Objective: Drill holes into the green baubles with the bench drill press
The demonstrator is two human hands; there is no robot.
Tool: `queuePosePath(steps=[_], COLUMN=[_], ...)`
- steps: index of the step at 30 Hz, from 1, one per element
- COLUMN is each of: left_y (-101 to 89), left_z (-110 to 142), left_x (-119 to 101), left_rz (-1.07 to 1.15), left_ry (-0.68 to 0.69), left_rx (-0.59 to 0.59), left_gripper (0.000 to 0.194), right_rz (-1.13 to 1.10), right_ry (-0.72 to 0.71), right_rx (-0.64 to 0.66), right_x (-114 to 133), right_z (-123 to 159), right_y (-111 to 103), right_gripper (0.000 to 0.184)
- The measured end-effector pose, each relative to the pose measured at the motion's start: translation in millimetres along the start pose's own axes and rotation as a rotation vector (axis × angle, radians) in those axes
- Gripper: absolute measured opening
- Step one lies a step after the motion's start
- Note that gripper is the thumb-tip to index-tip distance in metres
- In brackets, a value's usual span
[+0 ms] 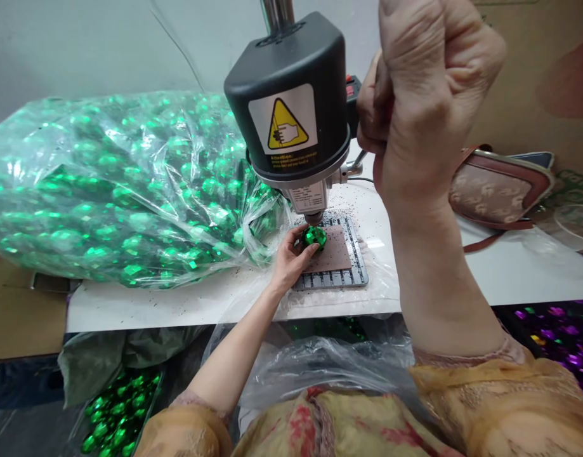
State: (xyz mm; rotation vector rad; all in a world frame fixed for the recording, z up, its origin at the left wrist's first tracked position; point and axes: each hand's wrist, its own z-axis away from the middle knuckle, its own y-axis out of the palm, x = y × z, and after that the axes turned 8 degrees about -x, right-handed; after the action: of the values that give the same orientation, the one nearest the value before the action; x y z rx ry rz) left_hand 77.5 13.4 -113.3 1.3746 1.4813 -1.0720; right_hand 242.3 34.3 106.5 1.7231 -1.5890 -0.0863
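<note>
A shiny green faceted ball (314, 236) sits directly beneath the head of a black bench drill press (286, 95). My left hand (291, 257) pinches the ball from its left side, thumb in front and fingers behind. Under it lies a brown board (336, 247) on the slotted grey base plate (360, 276), with dark crumbs scattered around. Raised close to the camera, my right hand (419, 82) is closed beside the press. The metal feed lever (359, 158) runs from the press into that fist, which hides its end.
A large clear bag (115, 190) full of green faceted balls lies left of the press on the white table (143, 308). On the right is a patterned handbag (495, 190) with brown trim. Below the table stand a container of green balls (122, 406) and purple pieces (564, 336).
</note>
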Motion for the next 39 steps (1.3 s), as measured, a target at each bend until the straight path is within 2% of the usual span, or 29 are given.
queuePosePath(steps=[4,7,11,14,19,27,30,33,39], left_y=[-0.3,-0.9,-0.9,-0.2,0.6,0.9,1.2,1.6,2.4], left_z=[1.5,4.2,8.5,10.4,11.2,10.9,11.2,11.8,12.4], left_x=[1.8,-0.9,-7.3,-8.5,-2.5,-0.3,0.5,-0.4,-4.1], left_rz=[-0.005,-0.025,-0.136,-0.214,-0.192,-0.19,-0.188,-0.208,-0.219], left_ry=[-0.003,0.011,0.041,0.083,0.11,0.088,0.082,0.081,0.094], left_rx=[0.03,0.047,0.072,0.072,0.1,0.104,0.103,0.101,0.104], left_gripper=[0.064,0.062,0.055,0.052,0.056,0.058,0.059,0.059,0.057], right_rz=[0.038,0.066,0.098,0.061,0.054,0.083,0.069,0.082,0.2], right_ry=[0.045,0.043,0.024,0.017,0.0,-0.071,-0.166,-0.24,-0.221], right_rx=[0.003,-0.002,-0.002,-0.007,0.011,-0.037,-0.076,-0.093,-0.029], right_x=[4.5,5.8,4.0,2.3,-0.5,6.0,7.6,6.2,7.4], right_z=[1.1,1.4,0.9,0.9,0.9,16.9,25.4,33.2,51.3], right_y=[1.3,2.1,1.6,0.8,-0.3,-1.0,-1.9,-8.3,-32.2], right_gripper=[0.04,0.05,0.055,0.051,0.036,0.042,0.044,0.045,0.054])
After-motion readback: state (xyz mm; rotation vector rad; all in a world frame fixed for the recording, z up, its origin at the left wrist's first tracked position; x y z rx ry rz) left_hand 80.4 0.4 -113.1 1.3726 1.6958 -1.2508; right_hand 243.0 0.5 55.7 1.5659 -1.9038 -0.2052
